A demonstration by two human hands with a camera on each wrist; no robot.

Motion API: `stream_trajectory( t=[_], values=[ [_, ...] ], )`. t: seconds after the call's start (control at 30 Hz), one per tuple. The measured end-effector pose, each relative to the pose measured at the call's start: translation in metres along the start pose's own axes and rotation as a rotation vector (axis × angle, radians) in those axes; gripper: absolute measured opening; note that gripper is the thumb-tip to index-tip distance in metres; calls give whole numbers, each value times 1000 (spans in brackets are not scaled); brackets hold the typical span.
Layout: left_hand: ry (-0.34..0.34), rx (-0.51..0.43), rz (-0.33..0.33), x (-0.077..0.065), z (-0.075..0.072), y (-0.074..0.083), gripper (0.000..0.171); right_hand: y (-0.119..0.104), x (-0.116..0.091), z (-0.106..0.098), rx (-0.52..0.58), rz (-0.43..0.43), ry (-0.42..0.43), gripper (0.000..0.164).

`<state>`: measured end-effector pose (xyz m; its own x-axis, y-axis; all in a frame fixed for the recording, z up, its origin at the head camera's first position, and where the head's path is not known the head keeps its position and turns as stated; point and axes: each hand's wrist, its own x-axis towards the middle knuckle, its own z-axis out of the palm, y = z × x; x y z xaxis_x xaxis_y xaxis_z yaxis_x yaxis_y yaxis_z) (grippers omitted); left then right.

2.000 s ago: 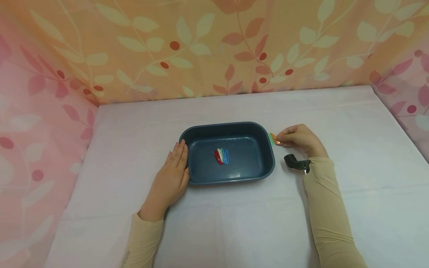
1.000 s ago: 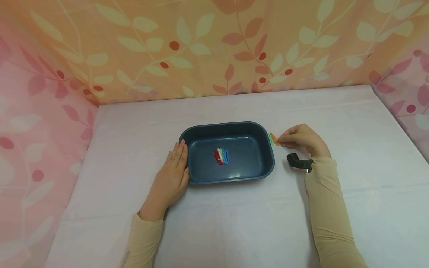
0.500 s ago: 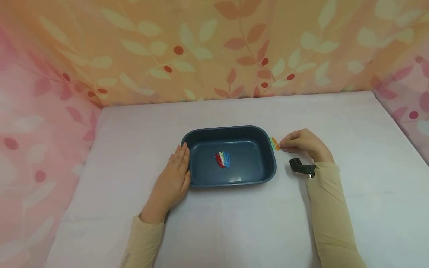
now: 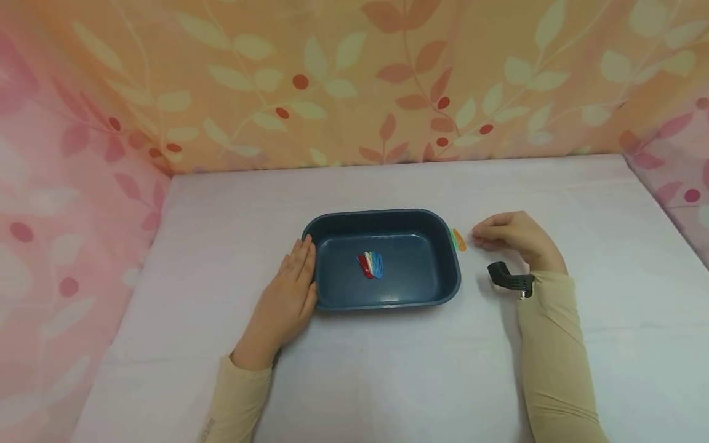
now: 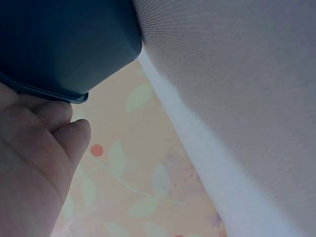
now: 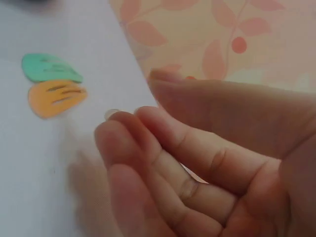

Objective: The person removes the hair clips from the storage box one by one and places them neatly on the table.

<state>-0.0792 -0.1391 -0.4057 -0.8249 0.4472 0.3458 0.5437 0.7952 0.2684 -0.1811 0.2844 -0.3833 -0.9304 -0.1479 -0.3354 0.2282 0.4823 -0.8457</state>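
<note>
Loosely curled, thumb parted, the right hand (image 4: pixel 517 239) hangs at three o'clock of the orange clip (image 6: pixel 55 99) and green clip (image 6: pixel 48 67), just off the tray (image 4: pixel 412 283)'s three-o'clock side; the left hand (image 4: pixel 282 307), straight-fingered, touches nine o'clock.

On table (image 4: pixel 365 369): tray (image 4: pixel 415 264), against left hand (image 4: pixel 284 301); green clip (image 6: pixel 40 67) and orange clip (image 6: pixel 44 102), touching, just beside right hand (image 4: pixel 517 237).

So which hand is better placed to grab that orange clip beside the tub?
Probably the right hand: it is close to the orange clip and appears to hold nothing. The left hand rests against the opposite end of the tub.
</note>
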Motion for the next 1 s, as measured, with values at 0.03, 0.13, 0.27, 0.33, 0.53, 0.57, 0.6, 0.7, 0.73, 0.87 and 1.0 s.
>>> stream_trajectory(
  t=[0.03,0.13,0.27,0.33,0.53,0.57,0.6,0.7,0.73,0.87,1.0],
  values=[
    [0,-1,0,0,0,0,57,-2,-1,-1,11,-3,3,36],
    [9,-3,4,1,0,0,57,-8,-3,-1,25,-12,24,33],
    [13,0,7,2,0,0,57,-19,-6,4,52,-38,63,30],
    [11,-1,5,2,-1,0,57,-24,-8,8,67,-61,77,29],
    [7,0,0,0,0,0,57,-39,-13,19,165,-173,45,22],
    [7,0,0,0,0,0,58,-41,-14,20,181,-190,37,21],
    [7,1,0,0,0,0,58,-44,-15,23,196,-203,36,20],
    [5,1,0,-1,1,0,58,-50,-18,28,197,-238,23,17],
    [2,4,-1,-1,1,0,58,-53,-19,30,194,-249,16,17],
    [-7,4,0,-1,0,0,57,-62,-25,38,169,-285,1,14],
    [-11,1,-4,0,-2,0,57,-70,-27,45,166,-315,-37,15]
  ],
)
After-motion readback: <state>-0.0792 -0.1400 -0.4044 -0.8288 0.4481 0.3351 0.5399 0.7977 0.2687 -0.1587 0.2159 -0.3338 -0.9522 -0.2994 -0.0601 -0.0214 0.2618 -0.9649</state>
